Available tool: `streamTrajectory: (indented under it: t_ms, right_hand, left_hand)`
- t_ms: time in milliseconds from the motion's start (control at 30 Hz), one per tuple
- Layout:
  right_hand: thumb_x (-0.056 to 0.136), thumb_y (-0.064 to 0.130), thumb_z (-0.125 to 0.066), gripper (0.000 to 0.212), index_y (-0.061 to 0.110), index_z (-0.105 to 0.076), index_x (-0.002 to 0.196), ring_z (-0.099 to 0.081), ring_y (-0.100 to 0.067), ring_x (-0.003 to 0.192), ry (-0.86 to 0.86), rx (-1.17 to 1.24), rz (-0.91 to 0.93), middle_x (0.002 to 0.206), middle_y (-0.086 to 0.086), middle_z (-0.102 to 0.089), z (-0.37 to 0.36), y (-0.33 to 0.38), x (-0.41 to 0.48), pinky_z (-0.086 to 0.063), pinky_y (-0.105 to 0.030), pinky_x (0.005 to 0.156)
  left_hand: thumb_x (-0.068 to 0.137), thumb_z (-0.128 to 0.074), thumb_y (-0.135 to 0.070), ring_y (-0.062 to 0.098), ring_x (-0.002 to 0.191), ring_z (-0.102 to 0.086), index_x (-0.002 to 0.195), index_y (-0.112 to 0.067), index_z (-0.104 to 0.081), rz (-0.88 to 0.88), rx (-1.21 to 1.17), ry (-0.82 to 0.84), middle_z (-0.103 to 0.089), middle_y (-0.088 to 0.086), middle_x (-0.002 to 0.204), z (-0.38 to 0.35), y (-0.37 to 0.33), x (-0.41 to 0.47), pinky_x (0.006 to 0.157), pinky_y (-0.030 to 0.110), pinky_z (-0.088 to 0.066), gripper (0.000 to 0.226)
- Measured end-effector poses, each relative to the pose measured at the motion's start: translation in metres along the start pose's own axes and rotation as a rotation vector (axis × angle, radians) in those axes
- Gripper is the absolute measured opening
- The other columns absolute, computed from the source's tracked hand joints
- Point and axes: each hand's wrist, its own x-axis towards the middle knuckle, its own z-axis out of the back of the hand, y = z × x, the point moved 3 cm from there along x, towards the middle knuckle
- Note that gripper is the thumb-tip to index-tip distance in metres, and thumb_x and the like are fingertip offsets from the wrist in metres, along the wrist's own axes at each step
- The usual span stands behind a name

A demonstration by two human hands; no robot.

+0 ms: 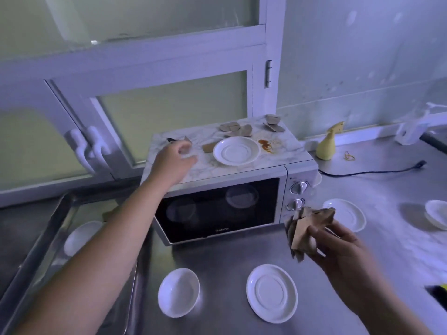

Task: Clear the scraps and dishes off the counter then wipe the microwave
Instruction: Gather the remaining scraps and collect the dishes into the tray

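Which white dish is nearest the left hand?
The saucer on top of the microwave; every other dish sits lower, on the counter or in the sink.

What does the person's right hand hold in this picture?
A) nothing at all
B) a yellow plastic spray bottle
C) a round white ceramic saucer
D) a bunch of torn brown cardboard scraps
D: the right hand grips a bunch of torn brown cardboard scraps, its fingers curled round them, near the knobs of the silver microwave oven.
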Motion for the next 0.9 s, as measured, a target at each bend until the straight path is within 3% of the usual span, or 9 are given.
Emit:
streamTrajectory:
  t_ms: [133,233,367,567,667,767,900]
  right_hand:
    - [0.077,0.007,-0.061,0.038,0.000,-0.068,0.114,-0.068,-0.032,0.094,-0.130,0.009,0.005,0.115,-0.025,-0.070,0.011,-0.010,-0.017,-0.061,-0.032,0.068]
    - [0.074,0.004,-0.061,0.039,-0.002,-0.067,0.113,-0.074,-0.025,0.088,-0.207,0.015,0.014,0.111,-0.022,-0.073,0.019,-0.016,-0.031,-0.061,-0.030,0.068]
    - [0.070,0.001,-0.060,0.043,-0.002,-0.067,0.112,-0.075,-0.020,0.078,-0.271,0.014,0.022,0.098,-0.016,-0.076,0.024,-0.016,-0.042,-0.061,-0.029,0.064]
    - [0.069,0.001,-0.060,0.048,-0.004,-0.065,0.116,-0.073,-0.021,0.078,-0.282,0.017,0.001,0.105,-0.020,-0.073,0.022,-0.022,-0.044,-0.060,-0.030,0.066]
    - [0.069,0.001,-0.061,0.044,-0.002,-0.067,0.112,-0.074,-0.020,0.075,-0.269,0.012,-0.002,0.101,-0.018,-0.075,0.020,-0.020,-0.044,-0.060,-0.030,0.065]
    - [0.072,0.002,-0.061,0.044,-0.003,-0.067,0.115,-0.074,-0.025,0.084,-0.247,0.014,0.007,0.109,-0.020,-0.074,0.026,-0.017,-0.048,-0.061,-0.032,0.066]
    - [0.074,0.004,-0.061,0.045,-0.004,-0.066,0.118,-0.066,-0.041,0.110,-0.243,0.028,-0.022,0.115,-0.025,-0.071,0.039,-0.015,-0.053,-0.060,-0.034,0.072]
  left_hand:
    - [0.078,-0.073,-0.049,0.033,0.117,-0.052,0.123,-0.025,-0.056,0.141,0.355,0.075,-0.047,0.010,0.133,-0.015,0.018,0.076,0.095,0.039,-0.047,0.053]
    - [0.082,-0.068,-0.051,0.036,0.124,-0.051,0.128,-0.018,-0.053,0.206,0.495,0.120,-0.048,0.015,0.138,-0.027,0.027,0.105,0.097,0.040,-0.046,0.058]
    - [0.090,-0.059,-0.032,0.035,0.114,-0.061,0.121,-0.011,-0.062,0.127,0.618,0.054,-0.064,0.014,0.125,-0.034,0.030,0.120,0.077,0.034,-0.043,0.037]
    - [0.091,-0.052,-0.006,0.039,0.106,-0.064,0.111,-0.004,-0.067,-0.052,0.767,-0.021,-0.067,0.020,0.115,-0.034,0.030,0.122,0.084,0.039,-0.052,0.025]
    - [0.090,-0.050,-0.002,0.043,0.100,-0.065,0.105,-0.004,-0.071,-0.116,0.677,-0.110,-0.069,0.023,0.107,-0.025,0.030,0.116,0.081,0.041,-0.051,0.025]
    - [0.089,-0.056,-0.006,0.043,0.094,-0.065,0.109,-0.009,-0.071,-0.179,0.396,-0.248,-0.070,0.023,0.102,-0.012,0.016,0.097,0.073,0.040,-0.048,0.025]
    - [0.087,-0.067,-0.012,0.023,0.093,-0.071,0.108,-0.016,-0.074,-0.210,-0.093,-0.206,-0.075,0.006,0.100,-0.007,-0.014,0.035,0.076,0.028,-0.051,0.022]
